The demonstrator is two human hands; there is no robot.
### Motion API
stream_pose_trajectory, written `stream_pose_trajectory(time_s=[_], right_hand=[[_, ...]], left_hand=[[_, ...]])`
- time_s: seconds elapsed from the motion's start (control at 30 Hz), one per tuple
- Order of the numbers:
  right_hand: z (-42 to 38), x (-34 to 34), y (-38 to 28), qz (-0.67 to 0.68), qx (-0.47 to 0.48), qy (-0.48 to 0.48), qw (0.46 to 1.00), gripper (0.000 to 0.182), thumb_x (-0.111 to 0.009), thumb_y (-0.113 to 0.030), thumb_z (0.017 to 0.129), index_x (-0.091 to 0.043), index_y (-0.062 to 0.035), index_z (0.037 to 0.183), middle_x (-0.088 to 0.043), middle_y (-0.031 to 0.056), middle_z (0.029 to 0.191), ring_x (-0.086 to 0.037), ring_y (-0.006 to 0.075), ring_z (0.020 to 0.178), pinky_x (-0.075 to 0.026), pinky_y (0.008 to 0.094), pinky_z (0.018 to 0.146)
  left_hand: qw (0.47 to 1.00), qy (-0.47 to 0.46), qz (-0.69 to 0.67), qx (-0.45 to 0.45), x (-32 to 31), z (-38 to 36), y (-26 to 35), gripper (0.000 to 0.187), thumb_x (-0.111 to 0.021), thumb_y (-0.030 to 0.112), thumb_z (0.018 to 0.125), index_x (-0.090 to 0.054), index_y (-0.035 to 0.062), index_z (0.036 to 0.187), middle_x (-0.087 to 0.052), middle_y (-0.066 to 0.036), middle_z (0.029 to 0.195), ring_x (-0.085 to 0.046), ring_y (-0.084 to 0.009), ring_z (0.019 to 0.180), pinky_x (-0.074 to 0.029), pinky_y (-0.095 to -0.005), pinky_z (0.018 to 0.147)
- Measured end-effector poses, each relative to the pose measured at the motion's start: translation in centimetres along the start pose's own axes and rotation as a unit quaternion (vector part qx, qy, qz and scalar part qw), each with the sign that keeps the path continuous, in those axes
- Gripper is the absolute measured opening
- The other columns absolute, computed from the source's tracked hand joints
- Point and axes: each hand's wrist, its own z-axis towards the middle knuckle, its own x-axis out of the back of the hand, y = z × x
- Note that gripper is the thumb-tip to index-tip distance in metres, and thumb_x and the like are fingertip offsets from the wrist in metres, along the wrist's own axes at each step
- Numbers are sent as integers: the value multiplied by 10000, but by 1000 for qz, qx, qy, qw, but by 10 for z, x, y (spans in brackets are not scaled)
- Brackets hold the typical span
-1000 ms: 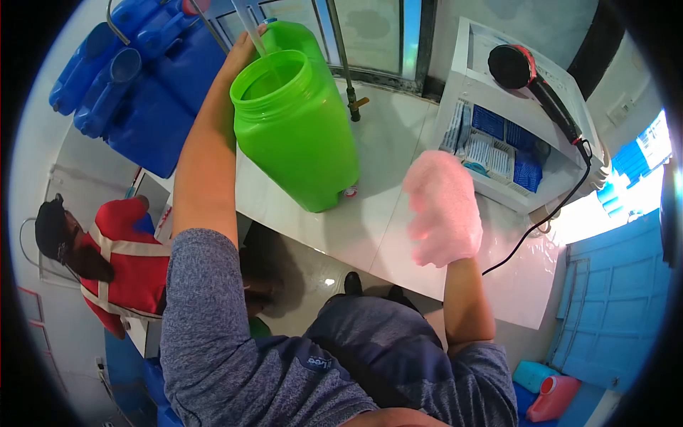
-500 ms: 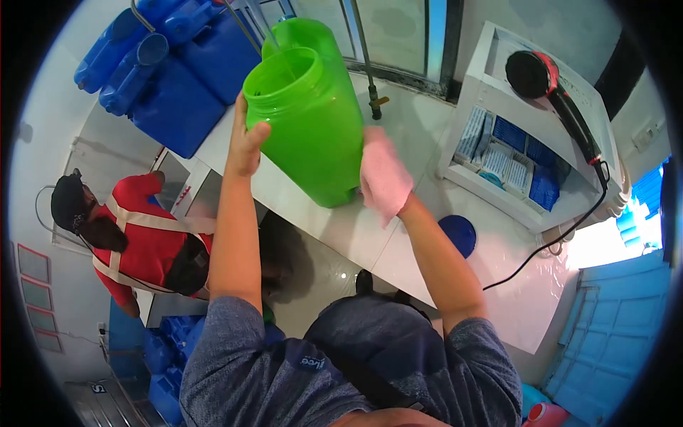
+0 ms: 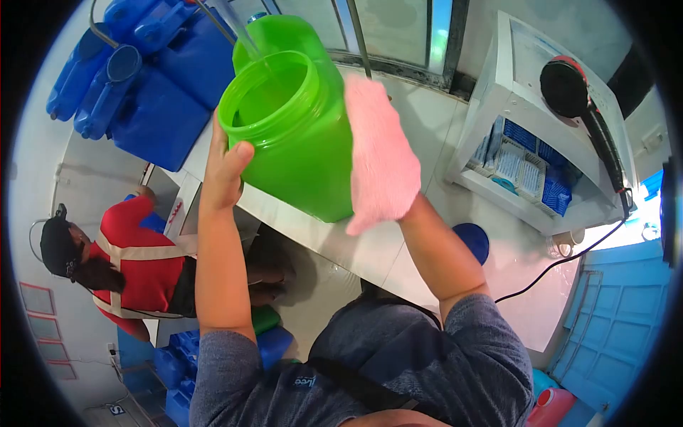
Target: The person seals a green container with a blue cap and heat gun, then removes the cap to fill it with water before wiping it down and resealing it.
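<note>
A bright green plastic water container (image 3: 299,174) with a wide, uncapped mouth stands tilted on the white counter. My left hand (image 3: 226,171) grips its left side just below the rim, thumb toward me. A pink cloth (image 3: 384,153) lies against the container's right side. My right hand is behind that cloth, its fingers hidden, with the wrist coming out below. A clear tube (image 3: 242,32) points down into the mouth from above. On the counter to the right, a round blue lid (image 3: 471,243) is partly covered by my right forearm.
Several blue jugs (image 3: 153,107) crowd the left back of the counter (image 3: 420,213). On the right stands a white shelf unit (image 3: 498,92) with baskets inside and a black heat gun or dryer (image 3: 580,107) on top, its cord trailing. A person in red (image 3: 142,249) works at left.
The cloth has moved up the container's right side and now spreads more fully over my right hand. The container appears nearer and slightly further left. The person in red has shifted.
</note>
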Motion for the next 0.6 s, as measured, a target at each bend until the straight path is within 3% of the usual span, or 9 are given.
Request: stream_pose_trajectory(time_s=[0.13, 0.2, 0.27, 0.3, 0.37, 0.5, 0.6], right_hand=[[65, 3, 22, 138, 56, -83, 985, 271, -589, -276, 887, -581, -38, 1014, -597, 164, 906, -604, 285, 819, -503, 369, 750], [99, -2, 29, 187, 43, -69, 979, 280, -598, -308, 883, -591, -46, 982, -608, 152, 841, -611, 260, 766, -507, 368, 711], [114, -17, 36, 180, 2, 40, 983, 295, -606, -340, 880, -601, -54, 950, -619, 140, 776, -619, 234, 712, -512, 368, 672], [117, -19, 38, 73, -6, 149, 986, 271, -560, -309, 914, -587, -56, 819, -592, 122, 673, -591, 215, 639, -492, 377, 622], [117, -22, 57, -37, -16, 259, 965, 345, -515, -277, 948, -573, -58, 688, -564, 104, 571, -563, 196, 565, -473, 387, 572], [23, -32, 102, 92, -40, 138, 985, 328, -514, -277, 953, -571, -56, 717, -567, 105, 600, -564, 196, 591, -473, 384, 589], [-38, -36, 89, 137, -74, 126, 980, 316, -514, -277, 956, -570, -54, 739, -568, 105, 621, -565, 196, 610, -474, 382, 602]], left_hand=[[1000, 0, 3, 17, 1, -2, 1, 1010, -761, 575, 753, -338, 30, 1491, -487, -130, 1414, -491, -254, 1314, -386, -395, 1101], [1000, 1, 1, 27, 1, -3, 0, 1014, -763, 580, 750, -337, 30, 1489, -492, -129, 1408, -498, -254, 1305, -391, -395, 1098], [998, -10, -17, 52, 4, -5, 0, 1017, -774, 585, 747, -342, 31, 1483, -493, -126, 1405, -512, -250, 1287, -417, -391, 1076], [998, -14, -15, 55, 4, -5, 0, 1017, -774, 585, 747, -342, 31, 1483, -493, -126, 1405, -512, -250, 1287, -417, -391, 1076], [999, 18, -17, 39, 4, -6, -4, 1016, -785, 579, 745, -345, 29, 1478, -507, -116, 1394, -538, -247, 1255, -451, -385, 1040], [1000, 1, -12, 26, 16, -7, -12, 920, -719, 565, 817, -361, 50, 1490, -528, -113, 1403, -566, -260, 1233, -491, -387, 1006], [999, -9, -21, 38, 18, -9, -12, 860, -703, 572, 825, -424, 57, 1455, -570, -101, 1359, -585, -258, 1209, -505, -388, 985]])
